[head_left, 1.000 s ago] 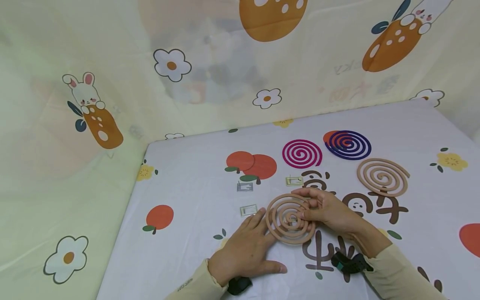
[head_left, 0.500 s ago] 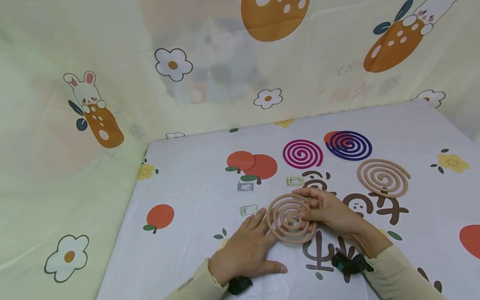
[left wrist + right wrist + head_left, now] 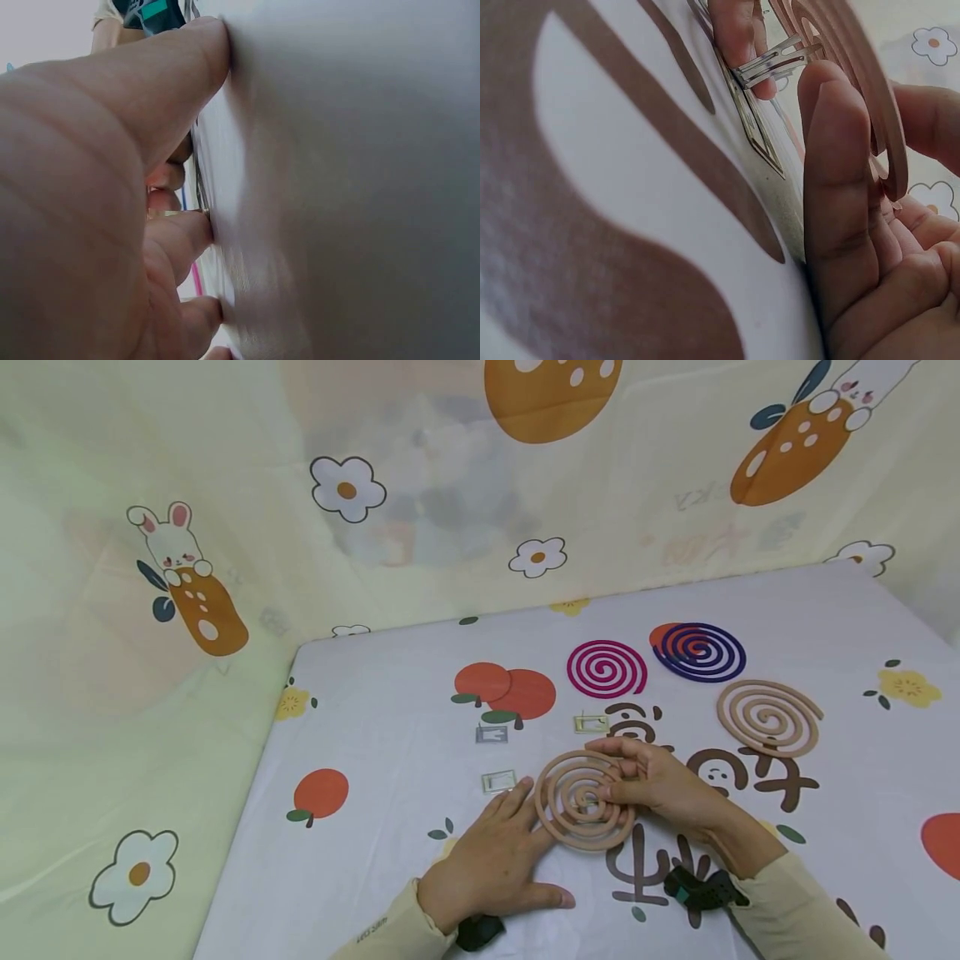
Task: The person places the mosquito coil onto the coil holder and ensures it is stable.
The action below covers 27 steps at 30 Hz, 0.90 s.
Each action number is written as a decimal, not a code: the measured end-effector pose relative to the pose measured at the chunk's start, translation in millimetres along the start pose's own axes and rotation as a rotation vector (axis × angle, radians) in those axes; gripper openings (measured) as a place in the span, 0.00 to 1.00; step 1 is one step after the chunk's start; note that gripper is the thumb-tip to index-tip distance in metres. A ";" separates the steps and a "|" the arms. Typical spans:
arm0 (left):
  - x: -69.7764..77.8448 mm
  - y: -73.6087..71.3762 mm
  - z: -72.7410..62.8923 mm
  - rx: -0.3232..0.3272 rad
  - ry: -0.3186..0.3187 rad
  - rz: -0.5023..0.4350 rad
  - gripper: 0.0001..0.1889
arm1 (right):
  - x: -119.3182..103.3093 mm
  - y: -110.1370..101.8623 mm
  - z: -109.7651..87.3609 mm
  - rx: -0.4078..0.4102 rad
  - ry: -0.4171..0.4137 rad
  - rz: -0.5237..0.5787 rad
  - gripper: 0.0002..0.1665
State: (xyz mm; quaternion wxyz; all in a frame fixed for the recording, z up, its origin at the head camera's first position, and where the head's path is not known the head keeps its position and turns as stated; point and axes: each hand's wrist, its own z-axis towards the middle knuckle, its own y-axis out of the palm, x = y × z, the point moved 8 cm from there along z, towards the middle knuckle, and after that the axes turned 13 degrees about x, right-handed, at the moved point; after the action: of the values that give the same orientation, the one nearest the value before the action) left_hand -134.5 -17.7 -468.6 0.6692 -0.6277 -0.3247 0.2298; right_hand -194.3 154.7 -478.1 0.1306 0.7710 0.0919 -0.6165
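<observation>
My right hand (image 3: 660, 785) pinches a tan mosquito coil (image 3: 551, 777) between thumb and fingers near its centre and right side. In the right wrist view, the upright prongs of a metal coil stand (image 3: 769, 64) reach the middle of the coil (image 3: 889, 112); whether they have gone through it I cannot tell. Much of this stand is hidden under the coil in the head view. My left hand (image 3: 491, 852) rests palm down on the cloth, fingers spread. One of its fingers (image 3: 731, 34) lies at the stand's base, partly beneath the coil.
Beyond the hands lie a pink coil (image 3: 606, 669), a dark blue coil (image 3: 737, 652) and another tan coil (image 3: 813, 718). Three flat metal stands lie nearby: a gold one (image 3: 591, 724), a grey one (image 3: 492, 735) and a silvery one (image 3: 499, 782). Printed curtains rise behind the table (image 3: 375, 710).
Both hands and the coil keep almost the same place. The whole head view has shifted very slightly.
</observation>
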 end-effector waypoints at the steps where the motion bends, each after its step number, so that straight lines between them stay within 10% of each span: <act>1: 0.0 0.1 -0.1 -0.001 -0.001 -0.001 0.53 | 0.7 0.1 0.1 0.000 0.001 -0.002 0.43; 27: -0.9 2.2 -1.3 -0.003 -0.002 -0.002 0.53 | 1.4 2.4 0.7 -0.031 -0.004 0.020 0.43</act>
State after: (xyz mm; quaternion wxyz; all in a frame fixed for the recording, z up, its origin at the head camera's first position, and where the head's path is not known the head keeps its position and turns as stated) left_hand -133.9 -19.0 -470.9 0.6681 -0.6282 -0.3264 0.2290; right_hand -194.0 152.2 -479.5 0.1487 0.7688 0.0933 -0.6150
